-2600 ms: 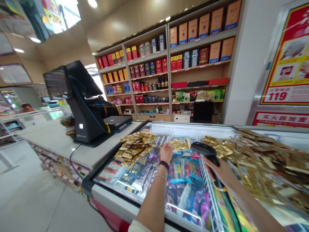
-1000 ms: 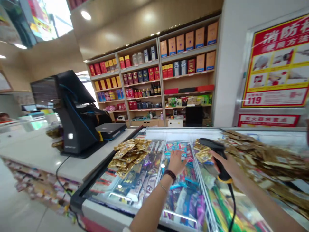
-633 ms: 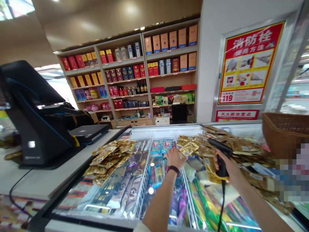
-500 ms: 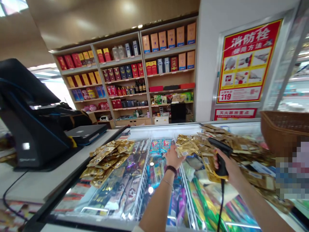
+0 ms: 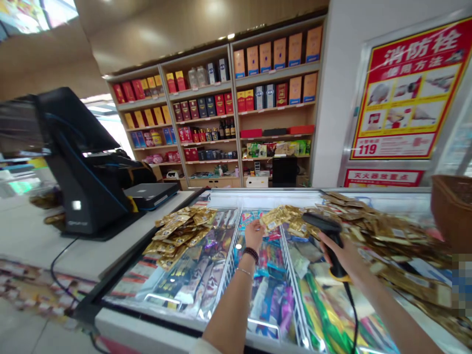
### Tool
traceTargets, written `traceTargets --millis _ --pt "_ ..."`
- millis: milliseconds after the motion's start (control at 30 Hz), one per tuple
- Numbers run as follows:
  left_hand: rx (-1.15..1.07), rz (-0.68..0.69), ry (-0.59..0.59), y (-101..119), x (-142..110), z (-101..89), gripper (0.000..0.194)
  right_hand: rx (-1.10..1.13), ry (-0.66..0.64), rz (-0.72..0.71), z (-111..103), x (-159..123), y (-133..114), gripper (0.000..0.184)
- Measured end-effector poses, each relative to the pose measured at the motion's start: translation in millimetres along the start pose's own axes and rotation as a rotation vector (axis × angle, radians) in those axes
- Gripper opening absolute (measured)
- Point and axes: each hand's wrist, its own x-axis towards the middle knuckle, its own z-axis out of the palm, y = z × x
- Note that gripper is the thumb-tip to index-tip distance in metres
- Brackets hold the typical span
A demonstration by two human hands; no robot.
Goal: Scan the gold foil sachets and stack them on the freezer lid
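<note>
Head view | left hand (image 5: 253,235) pinches gold sachet (image 5: 275,218) | right hand (image 5: 344,259) grips barcode scanner (image 5: 323,222) (corded)

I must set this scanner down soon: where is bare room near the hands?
White counter top has room between the black POS terminal and the freezer rim. The glass lid is free below your left hand. Crowded: the gold sachet heaps beside it and right of your right hand.

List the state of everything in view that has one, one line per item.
Left hand, raised, pinching a gold sachet
Right hand, gripping a barcode scanner
Scanner cord, hanging down
Sachet heap by the counter, loose on the freezer glass
Sachet heap by the basket, loose on the freezer glass
Chest freezer, glass lid shut, packets inside
Wicker basket, partly out of frame
</note>
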Motion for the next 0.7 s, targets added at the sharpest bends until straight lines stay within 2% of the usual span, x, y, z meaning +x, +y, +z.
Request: traceTargets --millis 100,200,300,433,700 --pt "-0.049 -0.085 0.056 8.5 1.7 -26.1 0.027 -0.134 -0.06 -0.05 20.0 -6.5 -2.4 0.059" --pt "-0.1 -0.111 0.067 13.1 0.7 -40.4 0.029 -0.197 -0.127 -0.089 37.3 -17.8 -9.1 0.054" --pt "-0.127 -0.131 0.062 13.6 -0.3 -42.8 0.029 -0.22 -0.176 -0.099 46.0 -25.1 -11.7 0.053" --pt "-0.112 -0.145 0.061 12.1 -0.7 -40.7 0.031 -0.253 -0.205 -0.095 46.5 -25.1 -5.1 0.051" --pt "-0.117 -0.155 0.028 15.6 -3.8 -41.8 0.026 -0.259 -0.193 -0.045 46.5 -14.7 13.0 0.048"
